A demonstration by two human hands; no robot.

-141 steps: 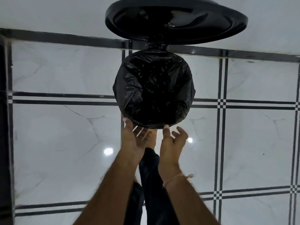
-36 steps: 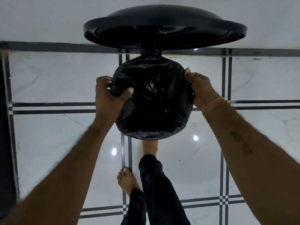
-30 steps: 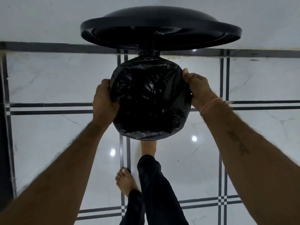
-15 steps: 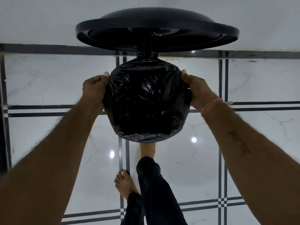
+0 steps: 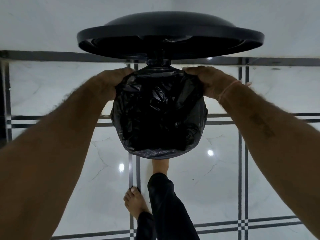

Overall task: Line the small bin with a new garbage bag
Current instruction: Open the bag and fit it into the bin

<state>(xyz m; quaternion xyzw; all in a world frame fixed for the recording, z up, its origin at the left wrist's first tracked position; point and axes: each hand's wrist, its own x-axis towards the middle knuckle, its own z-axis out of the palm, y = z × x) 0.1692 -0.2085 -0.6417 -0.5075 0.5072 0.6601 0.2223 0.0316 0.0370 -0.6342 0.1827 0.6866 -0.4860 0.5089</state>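
I look straight down into a small round pedal bin whose rim is wrapped by a black garbage bag point(image 5: 159, 118). The bag hangs crumpled inside and is folded over the rim all round. The bin's round black lid point(image 5: 170, 34) stands raised at the far side. My left hand point(image 5: 110, 82) grips the bag's folded edge at the far left of the rim. My right hand point(image 5: 210, 80) grips the edge at the far right, near the hinge. The bin's body is hidden under the bag.
The bin stands on a glossy white marble floor point(image 5: 225, 187) with black tile lines, close to a white wall point(image 5: 43, 23). One bare foot point(image 5: 160, 166) sits at the bin's near base, under its edge. The other foot point(image 5: 134, 203) is on the floor nearer me.
Both hands slid along the rim from the bin's left and right sides toward the far side near the hinge, still holding the bag's edge. The lid stays raised.
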